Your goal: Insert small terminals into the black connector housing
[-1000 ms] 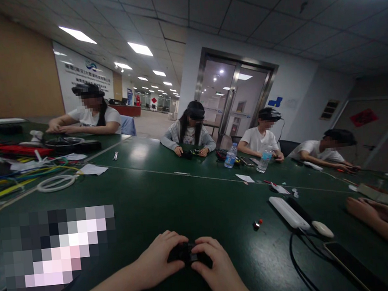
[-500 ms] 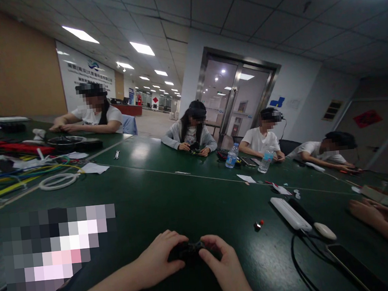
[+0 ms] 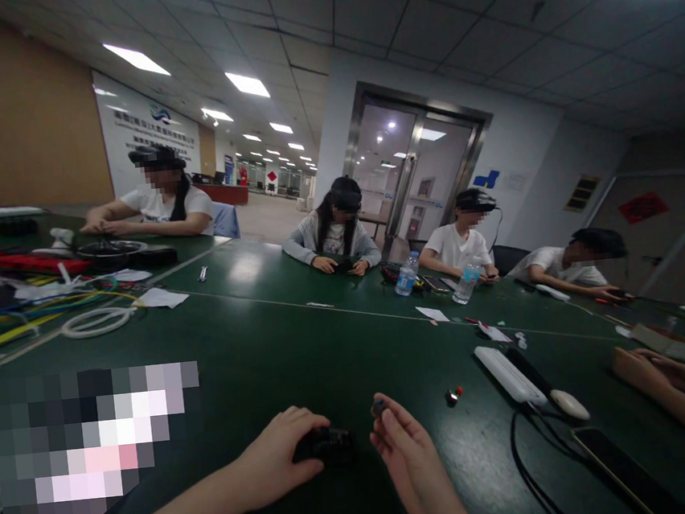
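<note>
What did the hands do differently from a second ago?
The right hand let go of the black part and lifted off to the right, pinching a small piece in its fingertips. The left hand stayed on the black part on the table. The small red piece and power strip did not move.

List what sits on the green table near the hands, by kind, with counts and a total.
Small black device under left hand: 1
Small dark part in right hand: 1
Red-tipped part: 1
White power strip: 1
White mouse: 1
Phone: 1
Total: 6
</note>
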A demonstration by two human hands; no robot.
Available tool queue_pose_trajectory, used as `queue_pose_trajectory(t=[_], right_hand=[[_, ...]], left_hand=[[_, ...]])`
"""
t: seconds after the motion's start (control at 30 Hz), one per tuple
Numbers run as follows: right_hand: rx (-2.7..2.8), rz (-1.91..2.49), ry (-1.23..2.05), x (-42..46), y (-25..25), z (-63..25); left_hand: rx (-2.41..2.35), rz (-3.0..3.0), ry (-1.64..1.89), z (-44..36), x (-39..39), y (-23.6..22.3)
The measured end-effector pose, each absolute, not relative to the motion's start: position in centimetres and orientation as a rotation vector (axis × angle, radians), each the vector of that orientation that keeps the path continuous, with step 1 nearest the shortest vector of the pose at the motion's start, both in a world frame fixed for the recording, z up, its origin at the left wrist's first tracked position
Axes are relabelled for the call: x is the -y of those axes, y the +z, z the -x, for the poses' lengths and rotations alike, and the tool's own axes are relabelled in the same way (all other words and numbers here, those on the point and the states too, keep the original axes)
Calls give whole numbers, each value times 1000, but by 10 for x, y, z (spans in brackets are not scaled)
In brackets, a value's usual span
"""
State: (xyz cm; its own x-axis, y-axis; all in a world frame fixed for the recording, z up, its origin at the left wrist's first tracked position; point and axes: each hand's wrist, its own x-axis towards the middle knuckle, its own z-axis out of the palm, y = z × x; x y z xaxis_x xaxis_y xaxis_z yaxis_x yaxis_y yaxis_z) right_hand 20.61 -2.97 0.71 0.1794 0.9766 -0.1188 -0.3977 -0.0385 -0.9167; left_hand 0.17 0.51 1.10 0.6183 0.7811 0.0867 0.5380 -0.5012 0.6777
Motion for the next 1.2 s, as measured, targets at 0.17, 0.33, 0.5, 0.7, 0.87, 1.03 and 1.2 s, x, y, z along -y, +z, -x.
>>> queue_pose_trajectory(t=[0.17, 0.33, 0.5, 0.7, 0.87, 1.03, 1.2], right_hand=[[565, 976, 1372, 30, 10, -207], [487, 917, 1434, 30, 9, -211], [447, 941, 1449, 30, 12, -212], [418, 942, 1457, 29, 16, -211], [314, 898, 1502, 29, 14, -210], [272, 875, 1528, 28, 12, -210], [251, 880, 1515, 27, 13, -209]], left_hand=[[-1020, -2228, 516, -1, -4, 13], [-1011, -2227, 514, 0, -4, 14], [-1014, -2228, 508, 0, -4, 14], [-1019, -2220, 505, 0, -3, 17], [-1022, -2224, 507, -1, -3, 15], [-1024, -2206, 515, -1, -3, 16], [-1024, -2209, 493, 0, -1, 21]])
